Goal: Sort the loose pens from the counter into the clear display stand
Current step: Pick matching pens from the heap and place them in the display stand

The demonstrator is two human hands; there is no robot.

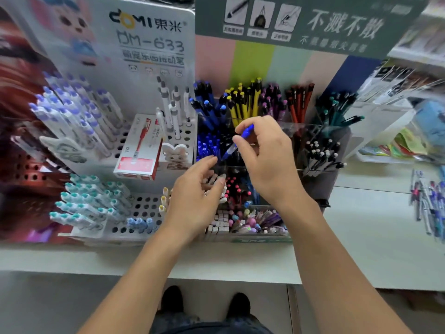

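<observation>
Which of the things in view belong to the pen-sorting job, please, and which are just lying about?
Job:
- blue pen pinched by right hand
- left hand
- clear display stand
- loose pens on counter

Lying about:
- red pen box
- white pen rack

Bright, even light; edges smeared (wide-angle blur, distortion)

Red-and-white pen box (138, 150), white pegboard rack (144, 210)
</observation>
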